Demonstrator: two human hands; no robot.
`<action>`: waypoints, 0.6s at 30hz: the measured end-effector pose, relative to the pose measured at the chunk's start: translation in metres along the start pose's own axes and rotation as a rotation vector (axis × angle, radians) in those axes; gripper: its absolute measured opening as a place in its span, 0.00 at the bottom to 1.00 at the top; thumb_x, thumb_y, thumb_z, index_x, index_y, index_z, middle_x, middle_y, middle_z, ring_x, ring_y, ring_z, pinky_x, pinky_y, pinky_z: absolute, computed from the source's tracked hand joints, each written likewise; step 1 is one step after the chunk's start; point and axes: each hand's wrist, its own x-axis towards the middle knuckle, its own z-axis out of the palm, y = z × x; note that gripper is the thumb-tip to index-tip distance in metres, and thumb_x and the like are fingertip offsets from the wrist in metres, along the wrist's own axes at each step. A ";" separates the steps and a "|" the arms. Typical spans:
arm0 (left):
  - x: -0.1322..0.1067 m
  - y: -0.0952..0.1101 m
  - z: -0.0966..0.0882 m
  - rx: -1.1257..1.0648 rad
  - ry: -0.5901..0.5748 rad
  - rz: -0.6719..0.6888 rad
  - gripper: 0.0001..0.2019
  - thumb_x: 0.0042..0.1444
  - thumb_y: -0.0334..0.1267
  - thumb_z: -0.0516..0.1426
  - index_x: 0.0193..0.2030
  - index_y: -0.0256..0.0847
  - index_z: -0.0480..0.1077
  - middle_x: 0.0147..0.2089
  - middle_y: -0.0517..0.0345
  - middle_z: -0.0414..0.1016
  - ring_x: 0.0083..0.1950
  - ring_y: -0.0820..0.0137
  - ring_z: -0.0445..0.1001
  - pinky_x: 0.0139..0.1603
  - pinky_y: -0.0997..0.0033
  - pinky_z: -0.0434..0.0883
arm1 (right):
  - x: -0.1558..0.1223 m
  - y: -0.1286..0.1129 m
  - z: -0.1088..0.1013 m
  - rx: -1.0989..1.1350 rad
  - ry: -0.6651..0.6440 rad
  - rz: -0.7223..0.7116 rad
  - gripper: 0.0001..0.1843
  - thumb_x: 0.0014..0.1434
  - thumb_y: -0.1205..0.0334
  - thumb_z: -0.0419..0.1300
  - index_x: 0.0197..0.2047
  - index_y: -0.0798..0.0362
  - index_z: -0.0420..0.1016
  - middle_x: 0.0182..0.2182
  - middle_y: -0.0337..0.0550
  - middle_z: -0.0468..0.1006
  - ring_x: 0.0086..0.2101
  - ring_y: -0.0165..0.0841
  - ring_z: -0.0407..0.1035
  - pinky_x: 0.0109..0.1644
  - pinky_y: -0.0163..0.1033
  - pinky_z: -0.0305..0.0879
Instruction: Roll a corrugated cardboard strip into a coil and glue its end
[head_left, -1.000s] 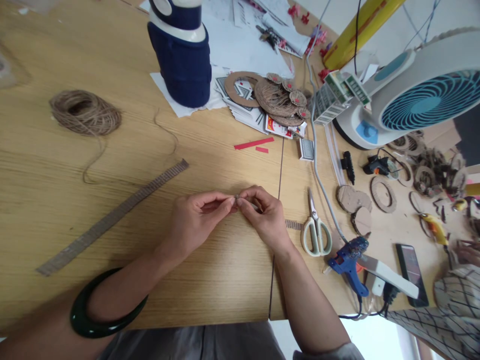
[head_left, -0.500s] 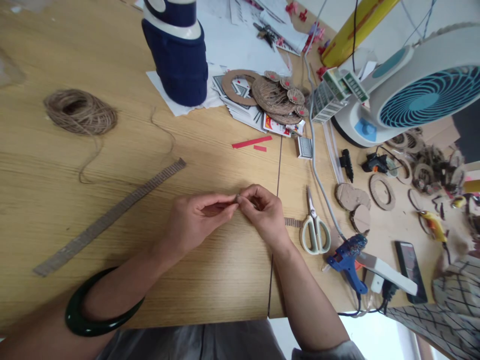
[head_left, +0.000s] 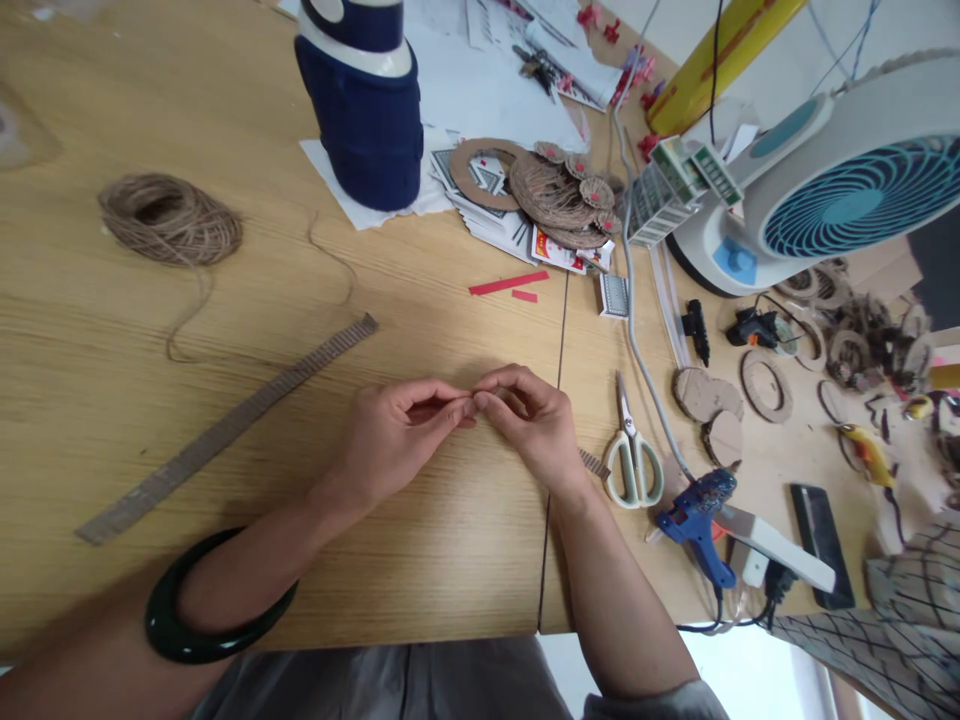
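My left hand (head_left: 405, 430) and my right hand (head_left: 525, 415) meet fingertip to fingertip above the table. Both are closed in a pinch on a narrow corrugated cardboard strip (head_left: 594, 464); its tail sticks out past my right wrist, and the pinched end is mostly hidden by my fingers. Beside that tail lie scissors (head_left: 634, 465) with pale green handles, blades slightly apart. A longer corrugated cardboard strip (head_left: 232, 425) rests flat to the left of my left hand. Beyond my hands are two red paper strips (head_left: 510, 284).
A twine coil (head_left: 171, 218) lies at left, its loose end trailing. Behind stand a navy jug (head_left: 367, 120) and a fan (head_left: 847, 190). At right are a blue glue gun (head_left: 697, 520), a power strip (head_left: 780, 548), a phone (head_left: 821, 545) and cardboard rings (head_left: 766, 385). A grey cord (head_left: 637, 345) crosses the table.
My fingertips have shifted slightly at the pinch. The strip's tail now slants down to the right, where before it lay level. The whole view has moved a little.
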 end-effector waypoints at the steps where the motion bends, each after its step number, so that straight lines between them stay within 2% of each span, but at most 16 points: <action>1: -0.001 0.000 0.000 0.028 -0.002 0.016 0.07 0.58 0.43 0.65 0.37 0.43 0.81 0.35 0.58 0.86 0.37 0.65 0.84 0.39 0.71 0.79 | 0.000 0.000 0.000 0.000 0.003 -0.010 0.11 0.57 0.51 0.70 0.35 0.49 0.78 0.31 0.40 0.78 0.36 0.33 0.73 0.42 0.40 0.72; 4: -0.002 0.001 0.001 0.030 -0.017 0.024 0.07 0.57 0.43 0.65 0.37 0.43 0.81 0.35 0.58 0.86 0.37 0.65 0.84 0.40 0.70 0.79 | 0.000 -0.001 -0.002 0.018 0.017 -0.017 0.12 0.57 0.51 0.71 0.32 0.50 0.78 0.32 0.40 0.77 0.35 0.32 0.73 0.41 0.39 0.72; 7: 0.000 0.003 0.001 -0.078 -0.060 -0.066 0.11 0.59 0.47 0.63 0.39 0.43 0.82 0.37 0.57 0.86 0.39 0.64 0.85 0.42 0.68 0.81 | 0.000 -0.001 -0.005 0.080 0.027 0.005 0.12 0.55 0.52 0.72 0.30 0.51 0.78 0.32 0.39 0.76 0.33 0.30 0.72 0.38 0.37 0.71; 10: 0.003 0.007 0.001 -0.108 -0.047 -0.114 0.13 0.60 0.49 0.62 0.37 0.44 0.82 0.35 0.58 0.86 0.37 0.64 0.85 0.42 0.67 0.81 | 0.001 -0.001 -0.007 0.124 0.017 0.033 0.12 0.55 0.53 0.72 0.30 0.51 0.78 0.32 0.38 0.76 0.31 0.28 0.71 0.38 0.37 0.70; 18: 0.008 0.007 -0.006 -0.064 -0.144 -0.190 0.07 0.53 0.43 0.67 0.38 0.47 0.83 0.34 0.61 0.86 0.36 0.66 0.84 0.39 0.71 0.80 | 0.003 0.000 -0.008 0.070 -0.052 0.037 0.12 0.55 0.54 0.71 0.29 0.52 0.77 0.30 0.37 0.75 0.31 0.28 0.70 0.36 0.36 0.67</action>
